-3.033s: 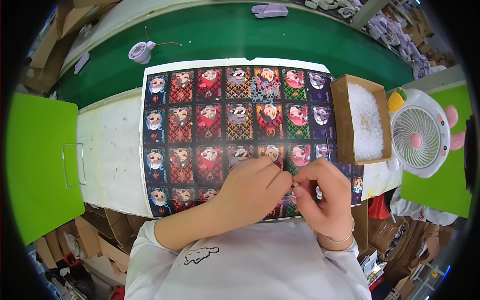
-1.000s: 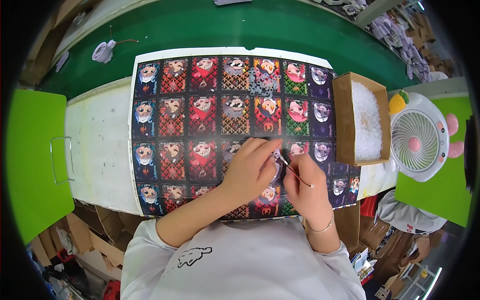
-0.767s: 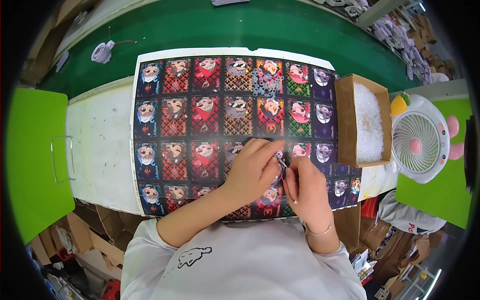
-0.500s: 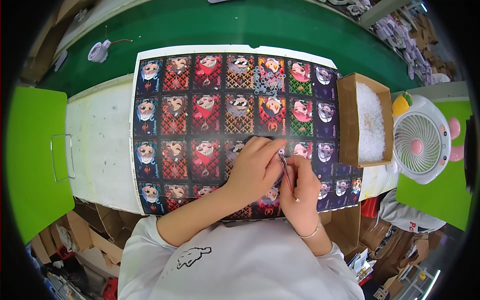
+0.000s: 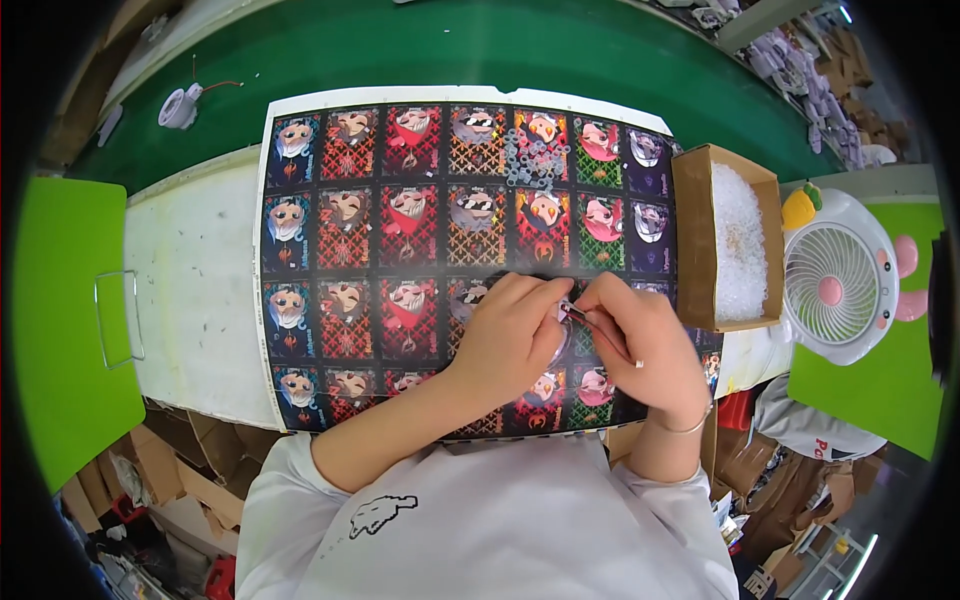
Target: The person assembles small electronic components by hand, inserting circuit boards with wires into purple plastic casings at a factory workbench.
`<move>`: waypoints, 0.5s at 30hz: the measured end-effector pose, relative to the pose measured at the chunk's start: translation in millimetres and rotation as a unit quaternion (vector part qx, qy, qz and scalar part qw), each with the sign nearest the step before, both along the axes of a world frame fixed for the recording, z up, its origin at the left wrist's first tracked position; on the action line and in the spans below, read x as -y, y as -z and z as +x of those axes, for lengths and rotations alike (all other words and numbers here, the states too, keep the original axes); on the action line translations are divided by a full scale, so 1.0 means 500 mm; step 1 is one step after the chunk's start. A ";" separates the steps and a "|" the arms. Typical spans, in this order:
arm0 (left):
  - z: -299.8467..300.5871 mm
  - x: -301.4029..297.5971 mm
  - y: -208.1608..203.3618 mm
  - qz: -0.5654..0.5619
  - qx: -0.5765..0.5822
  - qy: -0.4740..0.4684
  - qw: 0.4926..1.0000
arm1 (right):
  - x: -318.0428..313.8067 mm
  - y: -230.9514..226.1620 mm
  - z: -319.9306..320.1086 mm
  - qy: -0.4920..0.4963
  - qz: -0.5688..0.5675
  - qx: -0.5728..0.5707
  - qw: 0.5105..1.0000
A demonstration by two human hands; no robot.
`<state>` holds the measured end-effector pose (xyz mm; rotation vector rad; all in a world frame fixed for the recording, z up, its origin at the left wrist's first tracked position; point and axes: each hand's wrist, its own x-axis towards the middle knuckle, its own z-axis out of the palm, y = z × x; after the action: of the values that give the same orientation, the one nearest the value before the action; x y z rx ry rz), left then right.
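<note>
As fingers (image 5: 604,292) pinch thin wires (image 5: 618,345), a glossy sheet (image 5: 440,268) lies beneath.

Lettering on printed sheet (image 5: 410,228) and grey-white cloth (image 5: 800,412).
Sheet: card panels in rows, each column repeating one name-like word, running sideways along panel edge; pale blue in leftmost column, reddish in next two. Smaller print at panel tops, too tiny to read. Left hand (image 5: 508,335) and right hand (image 5: 648,352) hide some panels' words. Cloth: red lettering, partly folded away.
</note>
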<state>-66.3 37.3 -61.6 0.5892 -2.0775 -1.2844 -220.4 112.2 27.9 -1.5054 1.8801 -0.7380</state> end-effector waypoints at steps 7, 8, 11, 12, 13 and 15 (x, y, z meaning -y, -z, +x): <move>0.001 0.003 -0.013 0.017 0.007 0.011 1.000 | -0.019 0.044 -0.065 -0.016 0.072 -0.164 0.984; 0.001 0.003 -0.015 0.015 0.012 0.020 1.000 | -0.027 0.061 -0.058 0.059 0.042 -0.163 0.984; 0.007 0.006 -0.009 0.043 0.003 0.039 0.998 | -0.047 0.105 -0.026 0.142 -0.065 -0.274 0.949; 0.010 0.008 -0.011 0.043 0.003 0.038 0.998 | -0.050 0.112 -0.011 0.150 -0.127 -0.326 0.925; 0.012 0.011 -0.012 0.030 0.009 0.042 0.999 | -0.061 0.115 0.000 0.154 -0.142 -0.289 0.934; 0.015 0.012 -0.018 0.017 0.015 0.048 0.999 | -0.074 0.100 0.044 0.127 -0.133 -0.034 0.982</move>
<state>-58.6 31.1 -52.8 0.5333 -2.1355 -1.3745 -198.1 149.4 -22.2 -1.4770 2.1182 -1.1049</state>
